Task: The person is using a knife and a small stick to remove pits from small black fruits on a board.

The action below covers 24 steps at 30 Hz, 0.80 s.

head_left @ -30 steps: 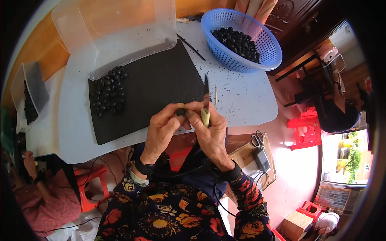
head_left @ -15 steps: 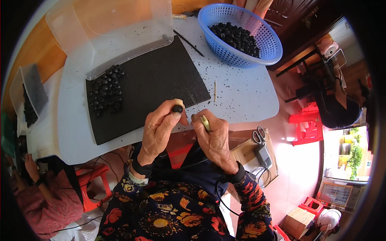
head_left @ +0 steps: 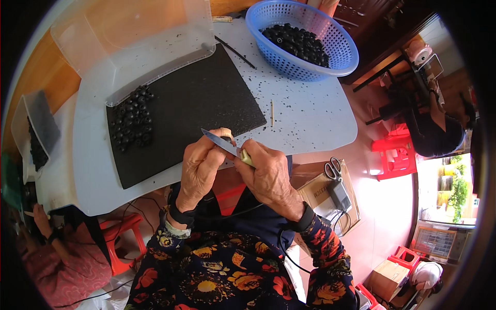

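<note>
My left hand point(head_left: 200, 164) is closed on a small round black bead-like piece point(head_left: 226, 138), mostly hidden by fingers and blade. A pale tan cover wraps one of its fingertips. My right hand point(head_left: 267, 168) grips a small knife point(head_left: 214, 139) by its pale green handle. The blade lies across the piece, pointing up and left. Both hands are just off the near edge of the pale table point(head_left: 310, 124). A black mat point(head_left: 194, 98) lies on the table beyond them. On the mat's left side sits a cluster of similar black pieces point(head_left: 133, 119), some with visible holes.
A blue perforated basket point(head_left: 336, 64) holds many black pieces at the far right. A clear plastic box point(head_left: 150, 36) stands tipped behind the mat. Black crumbs and a thin stick point(head_left: 273, 112) lie right of the mat. Scissors point(head_left: 333, 169) rest on a carton. Another person's hand point(head_left: 41, 219) shows at left.
My right hand has moved up and left, bringing the knife blade into view across the black piece. The left hand stays near the same place, still holding the piece. The view has shifted slightly.
</note>
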{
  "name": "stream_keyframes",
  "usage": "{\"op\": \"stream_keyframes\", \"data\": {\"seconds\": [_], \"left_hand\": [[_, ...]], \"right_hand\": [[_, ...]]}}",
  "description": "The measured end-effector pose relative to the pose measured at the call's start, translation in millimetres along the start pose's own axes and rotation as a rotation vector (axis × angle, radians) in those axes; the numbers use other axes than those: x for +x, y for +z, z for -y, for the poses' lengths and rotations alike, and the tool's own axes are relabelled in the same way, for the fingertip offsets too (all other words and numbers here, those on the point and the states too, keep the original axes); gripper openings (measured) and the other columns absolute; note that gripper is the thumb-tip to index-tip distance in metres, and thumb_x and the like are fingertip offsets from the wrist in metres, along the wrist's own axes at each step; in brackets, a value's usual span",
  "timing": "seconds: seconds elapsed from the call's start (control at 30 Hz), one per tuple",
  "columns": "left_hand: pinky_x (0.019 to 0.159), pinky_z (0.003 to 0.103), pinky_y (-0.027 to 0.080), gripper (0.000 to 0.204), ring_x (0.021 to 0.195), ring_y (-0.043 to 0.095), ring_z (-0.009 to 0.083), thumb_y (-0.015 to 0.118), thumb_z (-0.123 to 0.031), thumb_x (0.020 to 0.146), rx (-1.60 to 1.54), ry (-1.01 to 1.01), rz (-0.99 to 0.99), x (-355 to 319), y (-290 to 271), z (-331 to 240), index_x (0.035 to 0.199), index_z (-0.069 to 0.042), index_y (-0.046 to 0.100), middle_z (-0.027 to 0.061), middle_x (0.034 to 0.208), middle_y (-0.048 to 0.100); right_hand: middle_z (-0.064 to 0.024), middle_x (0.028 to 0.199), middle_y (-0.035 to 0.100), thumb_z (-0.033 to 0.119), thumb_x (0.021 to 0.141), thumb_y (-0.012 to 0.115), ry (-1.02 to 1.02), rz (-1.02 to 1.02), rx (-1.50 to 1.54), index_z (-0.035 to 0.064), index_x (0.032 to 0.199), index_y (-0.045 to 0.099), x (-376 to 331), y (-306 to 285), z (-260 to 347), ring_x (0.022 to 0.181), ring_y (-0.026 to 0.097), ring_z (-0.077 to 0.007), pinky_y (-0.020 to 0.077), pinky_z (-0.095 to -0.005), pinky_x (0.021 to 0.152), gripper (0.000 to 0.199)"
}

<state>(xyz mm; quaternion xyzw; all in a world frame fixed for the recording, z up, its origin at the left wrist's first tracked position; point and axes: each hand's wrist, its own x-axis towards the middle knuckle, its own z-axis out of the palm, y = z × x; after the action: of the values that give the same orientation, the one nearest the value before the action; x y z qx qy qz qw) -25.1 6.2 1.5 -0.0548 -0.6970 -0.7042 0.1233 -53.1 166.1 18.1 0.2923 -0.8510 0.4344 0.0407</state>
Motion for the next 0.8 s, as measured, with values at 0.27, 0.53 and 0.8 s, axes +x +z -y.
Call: {"op": "stream_keyframes", "data": {"seconds": [0.27, 0.53, 0.8], "left_hand": [[0.058, 0.021, 0.038, 0.025, 0.066, 0.044, 0.0041, 0.051, -0.018, 0.095, -0.032, 0.033, -0.039, -2, 6, 2, 0.108, 0.001, 0.061, -0.0012, 0.076, 0.056], [0.055, 0.024, 0.04, 0.02, 0.061, 0.048, 0.007, 0.05, -0.01, 0.088, 0.044, 0.002, 0.007, -3, 4, -15, 0.098, 0.004, 0.06, 0.0032, 0.075, 0.057], [0.062, 0.023, 0.044, 0.021, 0.066, 0.051, 0.0074, 0.049, -0.006, 0.09, -0.098, 0.062, 0.023, -9, 6, -11, 0.105, 0.005, 0.059, 0.0038, 0.078, 0.057]], "right_hand": [[-0.0121, 0.073, 0.058, 0.016, 0.081, 0.068, 0.017, 0.03, -0.063, 0.0039, 0.084, 0.05, -1, -1, -4, 0.062, 0.06, -0.0342, 0.0473, -0.041, 0.052, 0.022], [-0.0147, 0.071, 0.06, 0.016, 0.083, 0.066, -0.038, -0.003, -0.109, 0.003, 0.083, 0.05, -1, 0, -18, 0.062, 0.06, -0.0374, 0.0467, -0.0418, 0.052, 0.021], [-0.0087, 0.055, 0.053, 0.015, 0.095, 0.052, 0.269, -0.141, 0.249, -0.0002, 0.076, 0.052, 7, -6, -26, 0.051, 0.058, -0.0151, 0.043, -0.0322, 0.047, 0.025]]}}
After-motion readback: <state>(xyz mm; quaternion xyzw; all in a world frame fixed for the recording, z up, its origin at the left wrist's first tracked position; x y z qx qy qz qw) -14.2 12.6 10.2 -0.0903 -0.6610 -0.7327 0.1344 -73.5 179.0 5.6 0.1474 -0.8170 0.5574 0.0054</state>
